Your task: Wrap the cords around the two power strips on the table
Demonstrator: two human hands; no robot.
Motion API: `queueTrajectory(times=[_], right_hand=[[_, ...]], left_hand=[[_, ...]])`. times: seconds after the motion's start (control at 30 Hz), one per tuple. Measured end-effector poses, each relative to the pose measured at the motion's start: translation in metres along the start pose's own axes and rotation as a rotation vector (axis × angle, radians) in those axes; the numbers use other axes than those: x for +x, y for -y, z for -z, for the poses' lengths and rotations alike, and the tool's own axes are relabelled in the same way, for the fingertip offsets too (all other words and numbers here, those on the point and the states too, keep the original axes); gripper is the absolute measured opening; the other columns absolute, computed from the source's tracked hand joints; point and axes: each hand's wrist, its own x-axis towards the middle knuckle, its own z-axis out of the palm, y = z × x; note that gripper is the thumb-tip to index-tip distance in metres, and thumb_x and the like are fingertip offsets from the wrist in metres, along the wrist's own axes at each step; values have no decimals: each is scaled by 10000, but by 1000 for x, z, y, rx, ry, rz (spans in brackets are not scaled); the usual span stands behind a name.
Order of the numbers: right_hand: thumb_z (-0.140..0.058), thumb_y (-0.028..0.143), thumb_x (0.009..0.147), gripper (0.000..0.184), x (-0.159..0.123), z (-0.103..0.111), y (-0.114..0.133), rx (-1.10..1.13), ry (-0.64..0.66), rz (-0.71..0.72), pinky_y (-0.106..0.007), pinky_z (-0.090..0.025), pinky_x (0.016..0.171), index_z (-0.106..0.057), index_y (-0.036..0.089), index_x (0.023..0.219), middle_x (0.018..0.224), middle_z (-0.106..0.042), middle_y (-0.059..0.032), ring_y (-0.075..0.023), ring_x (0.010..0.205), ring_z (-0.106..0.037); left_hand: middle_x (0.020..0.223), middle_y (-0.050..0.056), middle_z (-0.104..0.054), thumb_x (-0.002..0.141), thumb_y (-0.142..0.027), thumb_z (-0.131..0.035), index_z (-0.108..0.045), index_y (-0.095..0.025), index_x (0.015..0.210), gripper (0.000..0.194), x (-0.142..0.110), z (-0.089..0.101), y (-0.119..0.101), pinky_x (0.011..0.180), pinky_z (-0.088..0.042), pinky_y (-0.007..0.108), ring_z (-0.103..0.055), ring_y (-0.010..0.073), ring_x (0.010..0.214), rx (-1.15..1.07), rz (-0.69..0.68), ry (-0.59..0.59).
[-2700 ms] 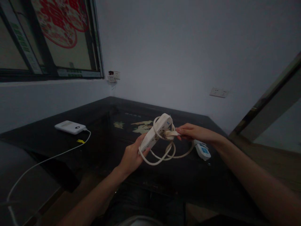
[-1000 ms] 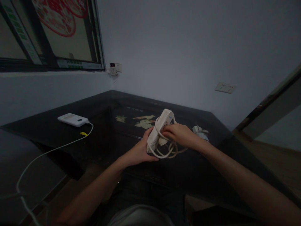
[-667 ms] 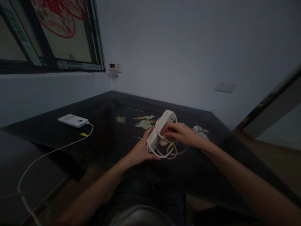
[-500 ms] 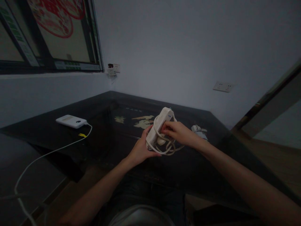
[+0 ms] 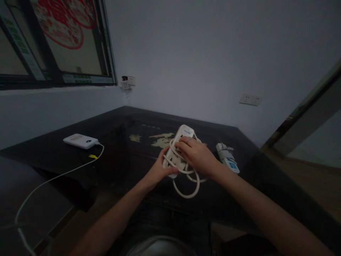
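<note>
A white power strip (image 5: 185, 131) with its own white cord (image 5: 190, 195) looped around it is held above the dark table. My left hand (image 5: 157, 171) grips its near left end, thumb across the front and fingers along the side. Over the strip's middle and right side lies my right hand (image 5: 198, 153), a ring on one finger, its curled fingers on the cord loops. One loop hangs below the strip. Part of the socket face is hidden by the right hand.
To the right lies a second power strip (image 5: 227, 158), its cord wound around it. A white power bank (image 5: 80, 141) with a white cable (image 5: 64, 173) rests on the left of the black table (image 5: 128, 121), near a yellow tag (image 5: 93, 156). Wall sockets (image 5: 250, 100) are behind.
The power strip has turned so that its socket face shows more. My right hand has shifted over its front, and a cord loop now hangs lower.
</note>
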Motion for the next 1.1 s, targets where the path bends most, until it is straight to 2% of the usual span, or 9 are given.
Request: queueTrajectory(times=[0.1,0.23,0.3,0.43,0.5,0.6,0.67,0.83,1.1], right_hand=[[-414,199,923,223,-7,6,-8,146,-250,-76,-368,-427,902,-585,169,1063,1051,-613,-115,-221,1023,-546],[-471,278,903,193,-29,-8,-15,470,-537,-439,-384,-466,877,-559,215,1063,1069,-582,-88,-211,1011,-553],[-550,339,850,328,-38,-29,-10,664,-493,-561,-390,-498,845,-509,227,1156,1136,-543,-105,-233,1075,-527],[-732,319,664,971,-38,-82,19,966,-274,-667,-370,-557,737,-149,308,1441,1446,-274,-143,-289,1223,-443],[-726,245,640,1095,-30,-102,30,1024,-303,-660,-389,-552,771,-11,306,1467,1459,-261,-154,-287,1207,-470],[-583,181,745,973,-18,-116,28,1045,-409,-629,-422,-524,837,58,292,1469,1455,-321,-156,-263,1181,-515],[-503,153,791,836,-16,-116,16,1007,-406,-601,-439,-496,883,-30,267,1471,1394,-434,-148,-252,1181,-525],[-429,150,841,404,-23,-98,-14,607,-306,-492,-449,-430,951,-523,218,1228,1174,-612,-114,-253,1099,-566],[-430,213,910,214,-4,-64,-23,149,-78,-428,-291,-431,782,-626,205,995,1040,-596,-89,-206,955,-567]], left_hand=[[1144,100,-569,541,-324,-810,-386,-189,1237,826,-3,6,-3,855,-475,386,-578,260,1016,-54,92,-44],[1169,110,-554,582,-326,-787,-394,-184,1235,776,0,28,-6,784,-501,352,-597,237,955,14,67,-147],[1180,109,-548,596,-315,-783,-383,-188,1250,778,4,40,-5,787,-504,347,-591,238,976,86,26,-212],[1171,109,-550,611,-318,-779,-358,-188,1260,785,11,57,-3,768,-517,335,-597,232,970,152,-16,-323],[1180,115,-542,625,-325,-772,-345,-194,1253,770,11,59,-4,732,-532,333,-618,215,910,103,2,-323],[1160,114,-548,659,-344,-755,-303,-228,1256,757,7,61,-10,656,-551,356,-646,187,760,3,76,-249],[1115,103,-564,670,-361,-749,-274,-250,1259,765,3,63,-14,622,-554,372,-650,180,685,-28,130,-192],[1079,92,-560,643,-370,-766,-286,-231,1258,793,-4,70,-20,617,-534,345,-640,184,704,38,185,-67],[1092,82,-570,661,-426,-737,-381,-192,1242,720,-6,72,-11,733,-462,291,-575,202,912,272,176,120]])
